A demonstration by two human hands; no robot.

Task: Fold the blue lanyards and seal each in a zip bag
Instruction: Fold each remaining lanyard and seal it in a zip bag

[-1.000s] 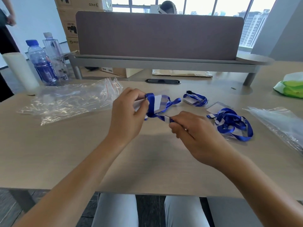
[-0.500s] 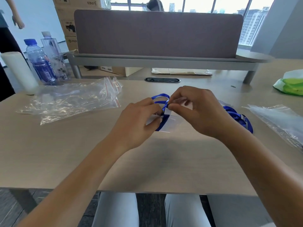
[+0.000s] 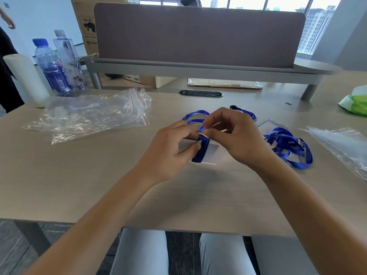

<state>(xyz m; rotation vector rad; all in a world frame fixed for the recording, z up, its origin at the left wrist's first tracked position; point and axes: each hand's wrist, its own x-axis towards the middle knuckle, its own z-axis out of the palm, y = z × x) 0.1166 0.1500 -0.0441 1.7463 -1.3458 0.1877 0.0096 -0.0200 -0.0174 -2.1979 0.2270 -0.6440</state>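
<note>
Folding step in hand: left hand (image 3: 168, 149) and right hand (image 3: 236, 135) pinch 1 blue lanyard (image 3: 201, 151); bagging needs a zip bag (image 3: 95, 114).

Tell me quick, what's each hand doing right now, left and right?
Left hand: closed, gripping the blue lanyard wrapped over its clear badge holder.
Right hand: closed, pinching the same lanyard's strap at the top.

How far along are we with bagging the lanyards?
Early. Nothing looks bagged: the zip bags on the left appear empty. In hand: the left hand grips a badge wrapped in blue strap while the right hand pinches the strap. Left: the loose pile and a lanyard behind the right hand.
</note>
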